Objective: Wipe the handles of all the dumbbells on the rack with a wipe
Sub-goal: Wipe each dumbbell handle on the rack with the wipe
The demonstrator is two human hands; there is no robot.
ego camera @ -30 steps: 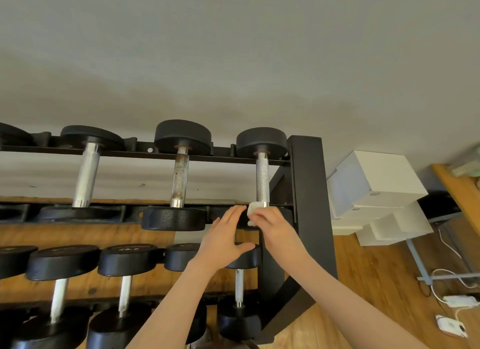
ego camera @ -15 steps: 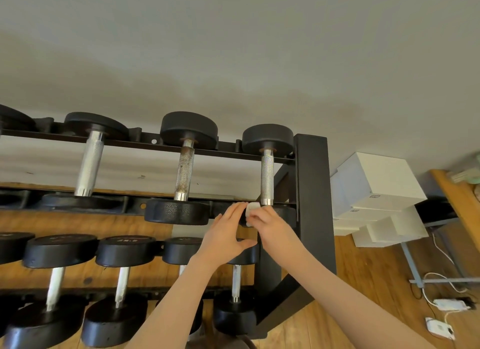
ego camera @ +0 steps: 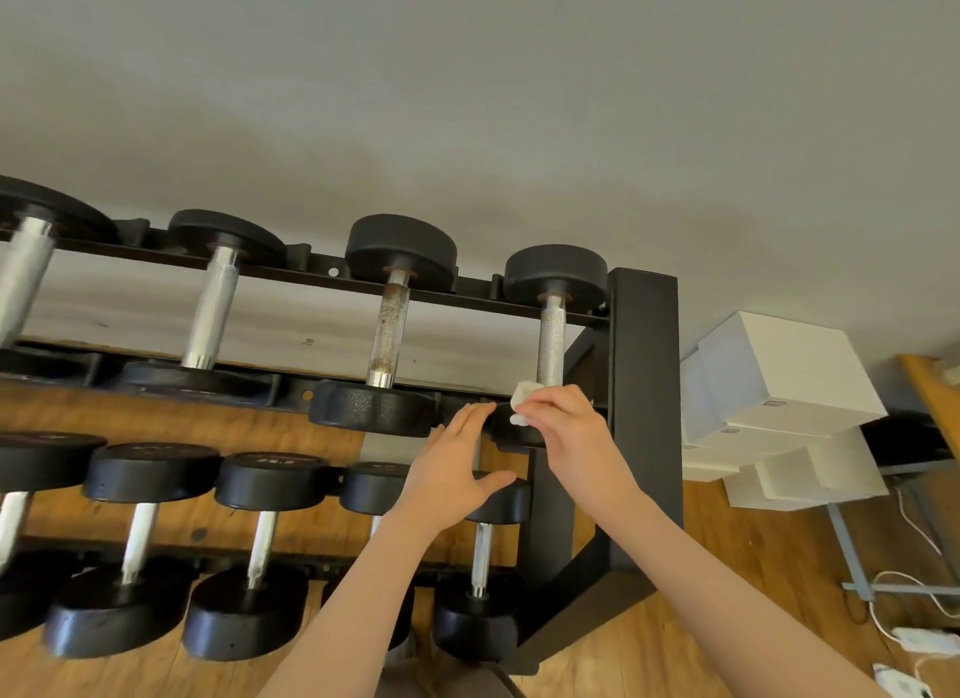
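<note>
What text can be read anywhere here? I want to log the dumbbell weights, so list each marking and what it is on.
No text can be read for certain.
Lower-row dumbbell head: raised marking, possibly "22.5", too blurred to confirm.
Neighbouring dumbbell head: faint marking, unreadable.
White boxes: small printed labels, too small to read.
Top-row dumbbell at the wipe held by the right hand: no visible marking.
</note>
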